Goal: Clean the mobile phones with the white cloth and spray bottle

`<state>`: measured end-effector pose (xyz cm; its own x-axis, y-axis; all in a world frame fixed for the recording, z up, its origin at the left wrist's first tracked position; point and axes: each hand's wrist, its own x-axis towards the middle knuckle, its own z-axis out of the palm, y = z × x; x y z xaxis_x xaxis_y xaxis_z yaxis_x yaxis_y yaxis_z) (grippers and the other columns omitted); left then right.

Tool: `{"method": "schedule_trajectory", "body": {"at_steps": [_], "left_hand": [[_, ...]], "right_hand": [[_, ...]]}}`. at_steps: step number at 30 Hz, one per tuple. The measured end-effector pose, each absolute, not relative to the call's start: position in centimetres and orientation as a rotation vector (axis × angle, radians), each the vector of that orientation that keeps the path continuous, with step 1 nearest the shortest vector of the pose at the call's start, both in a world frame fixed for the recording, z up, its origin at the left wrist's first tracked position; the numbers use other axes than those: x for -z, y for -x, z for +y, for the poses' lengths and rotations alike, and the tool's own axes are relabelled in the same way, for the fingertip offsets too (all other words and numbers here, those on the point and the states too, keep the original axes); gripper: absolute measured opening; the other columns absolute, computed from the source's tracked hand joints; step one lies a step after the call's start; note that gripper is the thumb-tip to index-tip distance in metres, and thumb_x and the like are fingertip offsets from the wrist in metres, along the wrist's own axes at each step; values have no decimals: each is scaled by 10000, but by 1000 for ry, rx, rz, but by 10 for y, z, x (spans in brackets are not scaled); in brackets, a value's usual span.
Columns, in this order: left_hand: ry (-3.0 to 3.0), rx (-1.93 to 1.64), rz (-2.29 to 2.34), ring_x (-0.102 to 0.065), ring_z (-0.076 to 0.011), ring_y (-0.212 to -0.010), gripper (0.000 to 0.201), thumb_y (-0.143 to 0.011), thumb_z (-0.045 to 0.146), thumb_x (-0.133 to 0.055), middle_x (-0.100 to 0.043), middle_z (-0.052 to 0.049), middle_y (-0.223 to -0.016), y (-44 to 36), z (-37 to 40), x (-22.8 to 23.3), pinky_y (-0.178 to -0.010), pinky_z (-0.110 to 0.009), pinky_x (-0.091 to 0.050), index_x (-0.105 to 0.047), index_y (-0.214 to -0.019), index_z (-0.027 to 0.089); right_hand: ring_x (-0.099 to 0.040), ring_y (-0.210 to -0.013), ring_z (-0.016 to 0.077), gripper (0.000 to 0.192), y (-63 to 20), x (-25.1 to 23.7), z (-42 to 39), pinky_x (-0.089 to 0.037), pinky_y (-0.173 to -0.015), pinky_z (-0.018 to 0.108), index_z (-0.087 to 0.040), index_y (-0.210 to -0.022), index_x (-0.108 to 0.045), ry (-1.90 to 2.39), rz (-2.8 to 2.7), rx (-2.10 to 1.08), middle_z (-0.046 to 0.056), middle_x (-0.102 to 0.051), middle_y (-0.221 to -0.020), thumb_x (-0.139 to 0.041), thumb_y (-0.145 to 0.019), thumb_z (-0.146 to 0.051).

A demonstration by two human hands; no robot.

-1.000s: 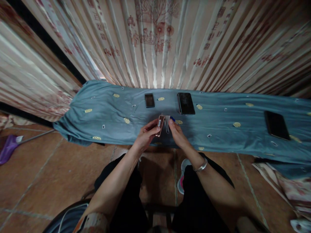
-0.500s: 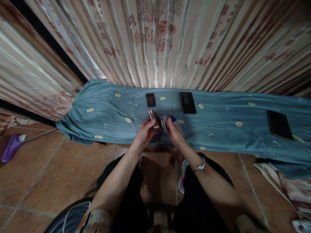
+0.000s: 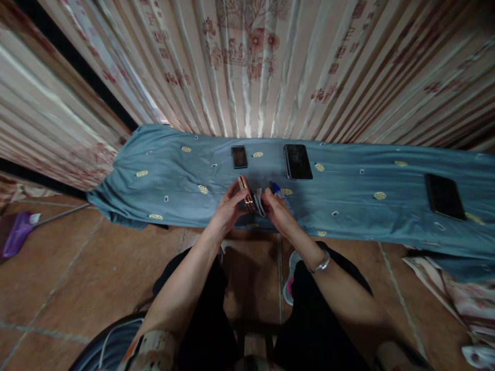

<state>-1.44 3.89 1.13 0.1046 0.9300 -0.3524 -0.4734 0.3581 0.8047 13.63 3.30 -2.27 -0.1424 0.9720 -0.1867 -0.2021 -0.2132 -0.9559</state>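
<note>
My left hand grips a rose-gold phone on its edge, tilted, above the front of a blue-grey cloth. My right hand holds a small pale grey cloth pressed against the phone. A small bottle with a blue cap lies just behind my right hand. A silver bracelet is on my right wrist.
A small dark phone, a larger dark phone and another dark phone at the far right lie on the cloth. A patterned curtain hangs behind. Brown floor tiles lie below, with a purple dustpan at the left.
The rose-gold phone has tipped from upright to leaning left in my left hand, and my right hand has brought the grey cloth up against it.
</note>
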Motion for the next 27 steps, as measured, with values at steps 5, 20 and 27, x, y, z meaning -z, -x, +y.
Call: {"method": "schedule_trajectory", "body": {"at_steps": [5,20,27], "left_hand": [[-672,-1138,1084,-692,-234,-999,983,-610,270,-903,-681,-100,-1275,13,38,-10,-913,-410,-562,-458,-1486,246],[-894,-1180,1055,-612,-277,-1241,1248,-465,180,-938,-672,-94,-1284,12,35,-2,-1141,-427,-393,-329,-1552,247],[-1018,-1275,1112,-580,-317,-1269,1308,-452,174,-949,-644,-119,-1295,10,38,7,-1133,-411,-397,-273,-1571,191]], "right_hand": [[-721,-1079,284,601,-134,10,32,-548,-1006,471,-209,-965,-742,1102,-964,-1680,81,-796,-1011,-561,-814,-763],[-742,-980,248,430,-124,13,33,-633,-811,417,-239,-1084,-725,1120,-682,-1823,50,-795,-1062,-478,-960,-568],[-731,-983,226,449,-126,16,29,-590,-931,412,-226,-1019,-711,1016,-631,-2029,63,-787,-1025,-398,-1004,-548]]}}
